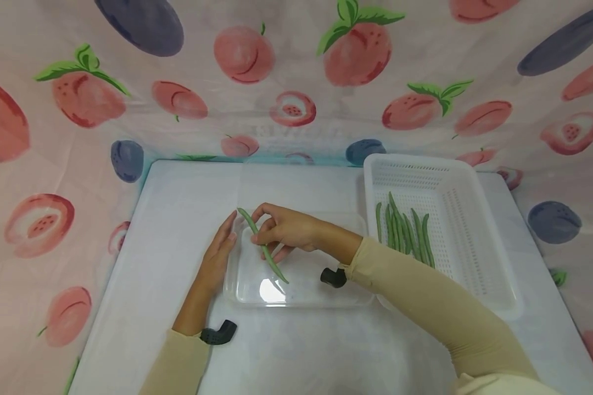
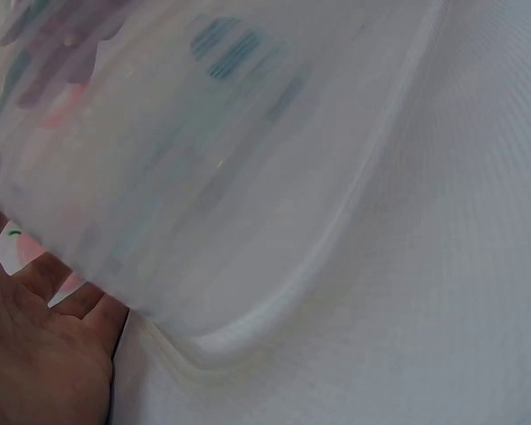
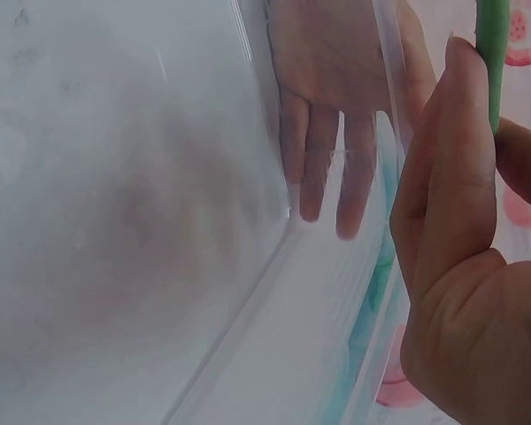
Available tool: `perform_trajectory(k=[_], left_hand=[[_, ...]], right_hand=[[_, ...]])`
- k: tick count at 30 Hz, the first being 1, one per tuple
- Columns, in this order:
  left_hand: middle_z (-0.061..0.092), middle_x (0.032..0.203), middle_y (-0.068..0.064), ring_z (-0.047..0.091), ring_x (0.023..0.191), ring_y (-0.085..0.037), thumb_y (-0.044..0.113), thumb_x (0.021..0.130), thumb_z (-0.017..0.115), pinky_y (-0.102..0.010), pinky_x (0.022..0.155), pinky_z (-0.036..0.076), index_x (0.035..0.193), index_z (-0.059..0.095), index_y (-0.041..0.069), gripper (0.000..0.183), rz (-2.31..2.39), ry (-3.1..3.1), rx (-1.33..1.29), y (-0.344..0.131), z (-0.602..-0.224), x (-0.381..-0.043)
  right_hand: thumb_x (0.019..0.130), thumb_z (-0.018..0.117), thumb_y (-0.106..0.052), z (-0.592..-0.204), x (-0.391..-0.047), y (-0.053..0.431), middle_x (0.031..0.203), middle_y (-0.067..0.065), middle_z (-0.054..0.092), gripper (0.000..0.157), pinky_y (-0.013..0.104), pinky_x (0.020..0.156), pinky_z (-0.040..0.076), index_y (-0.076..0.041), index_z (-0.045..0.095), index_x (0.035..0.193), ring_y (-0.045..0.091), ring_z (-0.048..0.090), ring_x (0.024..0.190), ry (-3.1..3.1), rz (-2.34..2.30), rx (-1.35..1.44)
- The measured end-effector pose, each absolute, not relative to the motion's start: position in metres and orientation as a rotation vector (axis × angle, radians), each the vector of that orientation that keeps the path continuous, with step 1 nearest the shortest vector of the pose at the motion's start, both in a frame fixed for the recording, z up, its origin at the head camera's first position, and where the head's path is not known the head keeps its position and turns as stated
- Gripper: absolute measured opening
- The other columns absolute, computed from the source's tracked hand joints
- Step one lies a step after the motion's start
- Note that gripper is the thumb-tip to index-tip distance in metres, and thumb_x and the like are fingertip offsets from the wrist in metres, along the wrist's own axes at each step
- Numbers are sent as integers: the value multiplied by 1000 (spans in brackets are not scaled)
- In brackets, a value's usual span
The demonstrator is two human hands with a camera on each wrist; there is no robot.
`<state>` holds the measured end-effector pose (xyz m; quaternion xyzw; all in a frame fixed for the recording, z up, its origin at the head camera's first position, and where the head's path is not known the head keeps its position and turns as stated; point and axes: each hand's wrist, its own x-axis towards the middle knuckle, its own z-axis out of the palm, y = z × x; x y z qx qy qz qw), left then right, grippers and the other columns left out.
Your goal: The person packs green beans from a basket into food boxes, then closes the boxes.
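Observation:
My right hand (image 1: 292,229) pinches a green bean (image 1: 274,265) between thumb and fingers, holding it slanted above a clear plastic container (image 1: 301,303). In the right wrist view, part of that green bean (image 3: 491,62) shows at the fingertips. My left hand (image 1: 216,262) is at the container's left side, its fingers extended along the wall. The left wrist view shows the left palm (image 2: 49,354) beside the clear wall (image 2: 248,230). Through the clear plastic, the right wrist view also shows the left hand's fingers (image 3: 323,150).
A white perforated basket (image 1: 494,258) stands at the right of the table (image 1: 128,296), with several green beans (image 1: 395,227) in its left part. My right forearm crosses over its near left corner. A fruit-printed cloth (image 1: 296,71) encloses the table's back and sides.

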<state>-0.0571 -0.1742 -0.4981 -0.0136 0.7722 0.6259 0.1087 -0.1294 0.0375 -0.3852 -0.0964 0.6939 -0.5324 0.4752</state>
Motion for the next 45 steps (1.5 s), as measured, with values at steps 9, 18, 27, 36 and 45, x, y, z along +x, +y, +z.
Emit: perform_trajectory(k=[9, 18, 27, 36, 45], left_hand=[[19, 169, 15, 17, 159, -25, 45, 111, 33, -66, 121, 25, 156, 26, 55, 47, 1850, 2268, -29, -174, -500, -57], [21, 169, 16, 17, 159, -24, 44, 110, 35, -64, 122, 26, 158, 27, 49, 48, 1879, 2246, -12, -174, -499, -57], [21, 169, 13, 20, 158, -27, 50, 109, 35, -64, 120, 30, 158, 26, 50, 49, 1861, 2249, -46, -174, -500, -57], [22, 170, 12, 23, 157, -30, 43, 110, 35, -66, 115, 36, 161, 26, 40, 52, 1882, 2257, -27, -172, -498, -58], [20, 170, 14, 28, 155, -33, 45, 110, 35, -64, 107, 46, 161, 26, 42, 52, 1874, 2244, -52, -172, -501, -58]], right_hand=[[100, 67, -16, -388, -131, 38, 100, 9, 66, 39, 33, 60, 63, -16, 45, 131, 28, 72, 83, 1707, -1295, -214], [100, 66, -15, -395, -133, 42, 126, 30, 61, 38, 35, 63, 64, -15, 44, 131, 24, 71, 80, 1711, -1275, -208], [99, 67, -15, -397, -133, 48, 127, 28, 61, 43, 40, 69, 65, -13, 44, 136, 22, 69, 82, 1712, -1262, -190], [99, 68, -16, -394, -133, 54, 130, 29, 58, 50, 44, 74, 64, -10, 42, 141, 24, 71, 84, 1701, -1276, -183], [99, 70, -18, -386, -133, 67, 120, 23, 64, 49, 44, 76, 64, -12, 44, 139, 27, 73, 89, 1708, -1304, -179]])
